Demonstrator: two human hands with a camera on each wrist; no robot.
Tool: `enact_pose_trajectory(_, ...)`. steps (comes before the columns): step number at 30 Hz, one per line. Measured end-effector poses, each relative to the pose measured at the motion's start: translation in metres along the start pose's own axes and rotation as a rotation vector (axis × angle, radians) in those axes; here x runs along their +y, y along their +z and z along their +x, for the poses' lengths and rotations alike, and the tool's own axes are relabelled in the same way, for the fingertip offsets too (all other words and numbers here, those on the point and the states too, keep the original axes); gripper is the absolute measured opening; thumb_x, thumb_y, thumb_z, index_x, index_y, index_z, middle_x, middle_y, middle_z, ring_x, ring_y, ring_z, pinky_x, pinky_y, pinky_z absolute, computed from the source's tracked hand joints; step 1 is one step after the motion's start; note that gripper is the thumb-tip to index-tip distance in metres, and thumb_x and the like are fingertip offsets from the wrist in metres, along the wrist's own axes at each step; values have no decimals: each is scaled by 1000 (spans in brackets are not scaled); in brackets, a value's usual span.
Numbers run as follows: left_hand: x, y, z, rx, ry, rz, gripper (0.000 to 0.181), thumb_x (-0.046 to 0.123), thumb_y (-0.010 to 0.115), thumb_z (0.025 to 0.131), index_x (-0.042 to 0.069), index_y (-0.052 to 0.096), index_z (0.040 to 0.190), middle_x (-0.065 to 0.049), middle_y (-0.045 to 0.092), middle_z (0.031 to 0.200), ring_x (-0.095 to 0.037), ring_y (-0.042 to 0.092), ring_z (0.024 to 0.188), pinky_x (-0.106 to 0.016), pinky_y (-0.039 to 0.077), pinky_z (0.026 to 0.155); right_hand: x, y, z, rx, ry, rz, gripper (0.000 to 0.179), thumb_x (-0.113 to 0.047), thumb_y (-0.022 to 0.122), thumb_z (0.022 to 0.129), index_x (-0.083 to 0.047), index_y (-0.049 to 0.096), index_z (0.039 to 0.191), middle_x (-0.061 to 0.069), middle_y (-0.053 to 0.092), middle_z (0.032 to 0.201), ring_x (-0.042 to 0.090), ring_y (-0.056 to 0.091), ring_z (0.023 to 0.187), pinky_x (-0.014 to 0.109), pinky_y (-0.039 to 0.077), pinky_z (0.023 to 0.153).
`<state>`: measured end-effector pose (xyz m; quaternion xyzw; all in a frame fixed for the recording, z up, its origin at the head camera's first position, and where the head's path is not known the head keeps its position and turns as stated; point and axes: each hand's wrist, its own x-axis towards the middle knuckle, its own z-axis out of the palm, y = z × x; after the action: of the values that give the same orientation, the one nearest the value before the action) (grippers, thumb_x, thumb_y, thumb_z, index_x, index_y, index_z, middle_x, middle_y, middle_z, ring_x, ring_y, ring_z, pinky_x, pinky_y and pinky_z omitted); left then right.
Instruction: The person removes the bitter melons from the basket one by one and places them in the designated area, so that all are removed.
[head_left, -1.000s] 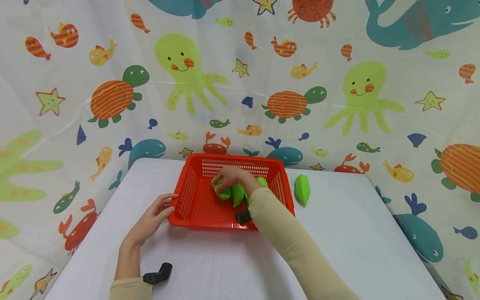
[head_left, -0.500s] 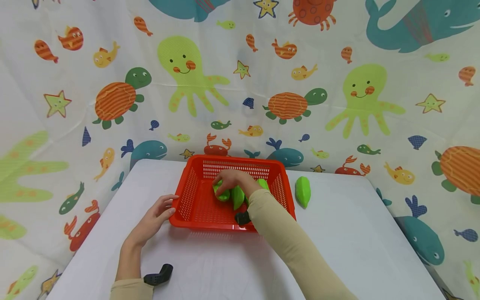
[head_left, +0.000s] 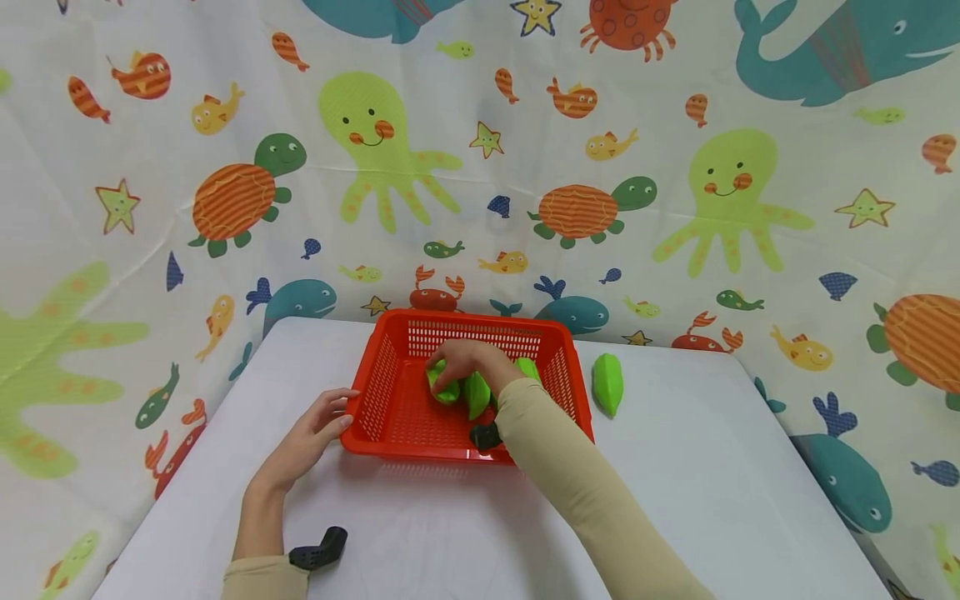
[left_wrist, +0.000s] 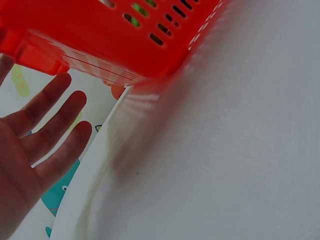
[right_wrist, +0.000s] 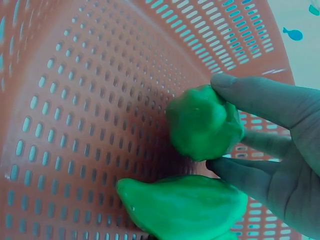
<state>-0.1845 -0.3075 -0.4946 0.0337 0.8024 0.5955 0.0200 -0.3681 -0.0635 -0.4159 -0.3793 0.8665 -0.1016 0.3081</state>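
Observation:
In the head view a red plastic basket [head_left: 390,450] stands on the white table. My right hand [head_left: 468,358] reaches into it and pinches a green ridged fruit [right_wrist: 200,125], star-fruit-like, between thumb and fingers. The right wrist view shows that fruit end-on, near the basket's perforated wall. Just below it lies another green fruit [right_wrist: 185,205] with a pointed tip. A further green fruit [head_left: 528,367] is partly hidden behind my right forearm. My left hand [head_left: 311,429] touches the basket's left side with spread, fairly straight fingers, as the left wrist view also shows.
One more green fruit [head_left: 607,384] lies on the table, just right of the basket. Behind the table hangs a curtain [head_left: 480,167] printed with sea animals. Black wrist devices, such as the left one [head_left: 318,550], sit on both wrists.

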Motion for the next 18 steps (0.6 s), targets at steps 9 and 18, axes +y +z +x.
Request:
enact_pose_trajectory(9, 0, 3, 1, 6, 1, 5, 49, 35, 56, 99, 21, 40, 143, -14, 42, 143, -37, 44, 128, -53, 48, 96, 3, 1, 1, 4, 30, 49, 56, -27, 75, 87, -16, 56, 139, 3, 51, 140, 17, 46, 121, 32, 40, 103)
enact_pose_trajectory(18, 3, 4, 3, 11, -9, 17, 49, 37, 56, 99, 22, 40, 143, -15, 43, 143, -37, 45, 128, -53, 47, 97, 5, -3, 2, -8, 23, 47, 58, -26, 74, 88, -17, 54, 141, 2, 49, 144, 17, 45, 124, 32, 41, 103)
